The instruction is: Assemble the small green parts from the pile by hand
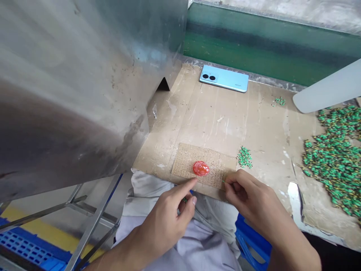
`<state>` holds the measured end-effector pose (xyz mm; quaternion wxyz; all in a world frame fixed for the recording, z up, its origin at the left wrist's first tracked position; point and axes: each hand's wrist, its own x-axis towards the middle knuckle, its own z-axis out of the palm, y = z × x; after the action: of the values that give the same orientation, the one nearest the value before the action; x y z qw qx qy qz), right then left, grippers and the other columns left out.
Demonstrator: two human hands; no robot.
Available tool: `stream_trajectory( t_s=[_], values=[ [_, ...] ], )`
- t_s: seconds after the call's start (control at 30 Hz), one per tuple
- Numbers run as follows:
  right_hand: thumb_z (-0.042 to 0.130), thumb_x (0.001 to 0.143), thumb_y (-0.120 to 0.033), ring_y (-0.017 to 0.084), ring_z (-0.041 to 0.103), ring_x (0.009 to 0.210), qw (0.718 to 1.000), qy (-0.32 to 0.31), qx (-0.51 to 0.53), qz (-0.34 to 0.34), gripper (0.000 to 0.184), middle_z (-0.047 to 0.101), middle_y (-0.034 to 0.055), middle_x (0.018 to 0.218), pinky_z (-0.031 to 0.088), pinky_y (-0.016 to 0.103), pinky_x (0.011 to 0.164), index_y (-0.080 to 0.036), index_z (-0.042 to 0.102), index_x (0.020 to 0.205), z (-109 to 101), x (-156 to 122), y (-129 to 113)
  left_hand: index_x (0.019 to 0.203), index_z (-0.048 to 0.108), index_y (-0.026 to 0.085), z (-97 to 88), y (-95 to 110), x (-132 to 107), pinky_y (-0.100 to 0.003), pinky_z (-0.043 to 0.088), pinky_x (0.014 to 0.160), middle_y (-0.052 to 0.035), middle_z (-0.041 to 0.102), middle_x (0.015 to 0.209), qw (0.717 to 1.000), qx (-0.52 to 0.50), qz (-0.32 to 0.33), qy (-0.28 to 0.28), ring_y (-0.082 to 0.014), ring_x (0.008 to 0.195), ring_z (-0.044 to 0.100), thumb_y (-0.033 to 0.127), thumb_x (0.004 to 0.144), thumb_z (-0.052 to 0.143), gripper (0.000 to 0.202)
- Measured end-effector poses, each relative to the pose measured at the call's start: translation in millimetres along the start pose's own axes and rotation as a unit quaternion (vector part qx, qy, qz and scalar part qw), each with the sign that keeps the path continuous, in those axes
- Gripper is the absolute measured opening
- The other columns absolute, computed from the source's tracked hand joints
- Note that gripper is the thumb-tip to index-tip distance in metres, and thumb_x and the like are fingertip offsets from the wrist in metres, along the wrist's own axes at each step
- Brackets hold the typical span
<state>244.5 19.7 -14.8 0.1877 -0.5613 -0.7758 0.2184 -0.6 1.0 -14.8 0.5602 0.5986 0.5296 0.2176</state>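
Note:
My right hand [248,192] is closed in a pinch at the right edge of a thin tan board [180,158]. A tiny green piece [223,181] shows at its fingertips. My left hand [172,210] is in front of the board, index finger stretched toward a red, glossy oval dish [201,168] of wet-looking red stuff. Its other fingers are curled, and a few small green pieces [185,200] show inside them, partly hidden by the thumb. Just beyond my right hand lies a small heap of green pieces [244,157].
A large pile of green and yellowish pieces [335,154] spreads at the right, below a white tube [329,86]. A light blue phone [231,79] lies at the back. A big metal housing [93,86] bounds the left side. Torn cardboard [214,120] covers the table.

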Motion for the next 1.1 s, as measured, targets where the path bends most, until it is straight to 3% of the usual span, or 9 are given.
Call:
stream_trajectory(
  t_s=[0.2,0.37,0.43,0.5,0.57,0.67,0.8,0.9,1.1],
  values=[
    [0.057,0.104,-0.021,0.012,0.056,0.059,0.995,0.014,0.098,0.014,0.009,0.057,-0.0021,0.077,0.046,0.024,0.053,-0.025,0.06,0.097,-14.2,-8.3,-10.7,0.129,0.066,0.017,-7.0,2.6,-2.7,-0.026,0.049,0.066,-0.0067,0.075,0.101,0.981,-0.177,-0.026,-0.07,-0.0166,0.082,0.064,0.016,0.095,0.058,0.035],
    [0.056,0.102,-0.012,0.014,0.06,0.07,0.966,0.034,0.257,-0.007,0.014,0.06,0.0004,0.082,0.05,0.027,0.061,-0.025,0.058,0.101,-0.8,-22.9,-33.2,0.111,0.066,0.017,-0.8,-2.1,0.7,-0.023,0.047,0.063,-0.0086,0.079,0.098,0.901,-0.417,-0.073,-0.094,-0.0131,0.076,0.066,0.018,0.095,0.066,0.016],
    [0.054,0.102,-0.008,0.015,0.062,0.073,0.945,0.054,0.323,-0.013,0.017,0.06,0.0008,0.082,0.052,0.028,0.063,-0.025,0.059,0.105,10.7,-27.2,-42.1,0.107,0.065,0.017,3.4,-3.5,2.5,-0.02,0.043,0.055,-0.0099,0.081,0.1,0.872,-0.474,-0.086,-0.087,-0.0123,0.073,0.069,0.024,0.096,0.072,0.016],
    [0.053,0.102,-0.007,0.017,0.063,0.076,0.928,0.076,0.363,-0.016,0.019,0.061,0.0018,0.083,0.056,0.031,0.067,-0.025,0.059,0.108,20.7,-29.4,-48.8,0.106,0.063,0.018,6.7,-3.8,3.0,-0.018,0.041,0.05,-0.0108,0.082,0.101,0.863,-0.493,-0.083,-0.081,-0.0132,0.071,0.072,0.031,0.096,0.077,0.022],
    [0.054,0.103,-0.008,0.018,0.064,0.078,0.924,0.094,0.371,-0.009,0.018,0.063,0.0028,0.084,0.058,0.033,0.069,-0.025,0.061,0.107,27.2,-29.7,-53.0,0.105,0.062,0.019,8.9,-3.3,1.8,-0.018,0.041,0.046,-0.0104,0.082,0.099,0.872,-0.479,-0.075,-0.069,-0.0137,0.066,0.072,0.037,0.096,0.079,0.027],
    [0.056,0.103,-0.01,0.018,0.066,0.079,0.927,0.105,0.36,0.005,0.016,0.064,0.0031,0.084,0.057,0.03,0.066,-0.024,0.063,0.104,31.5,-29.0,-56.3,0.104,0.065,0.019,10.4,-2.7,-1.8,-0.018,0.04,0.043,-0.0049,0.079,0.083,0.907,-0.416,-0.054,-0.021,-0.0115,0.055,0.066,0.044,0.098,0.076,0.028],
    [0.058,0.104,-0.013,0.016,0.068,0.079,0.921,0.108,0.374,0.026,0.013,0.068,0.0046,0.092,0.055,0.025,0.058,-0.025,0.064,0.102,34.7,-29.1,-60.0,0.094,0.076,0.018,9.1,-1.8,-3.5,-0.018,0.044,0.049,0.0026,0.067,0.062,0.953,-0.302,-0.017,0.035,-0.008,0.05,0.057,0.037,0.096,0.08,0.02],
    [0.058,0.104,-0.015,0.016,0.069,0.076,0.911,0.114,0.394,0.033,0.012,0.069,0.0052,0.094,0.055,0.025,0.055,-0.025,0.065,0.102,36.7,-28.4,-63.8,0.089,0.079,0.018,6.7,0.3,-2.3,-0.018,0.048,0.053,0.0022,0.07,0.067,0.958,-0.283,-0.01,0.046,-0.0081,0.053,0.059,0.029,0.088,0.088,0.015],
    [0.057,0.105,-0.013,0.015,0.069,0.068,0.885,0.128,0.444,0.054,0.014,0.066,0.0025,0.087,0.059,0.025,0.052,-0.025,0.065,0.103,38.8,-22.0,-69.9,0.099,0.082,0.019,1.8,4.0,-1.4,-0.021,0.057,0.069,-0.002,0.08,0.084,0.969,-0.238,0.031,0.057,-0.014,0.074,0.071,0.024,0.092,0.083,0.009]
  ],
)
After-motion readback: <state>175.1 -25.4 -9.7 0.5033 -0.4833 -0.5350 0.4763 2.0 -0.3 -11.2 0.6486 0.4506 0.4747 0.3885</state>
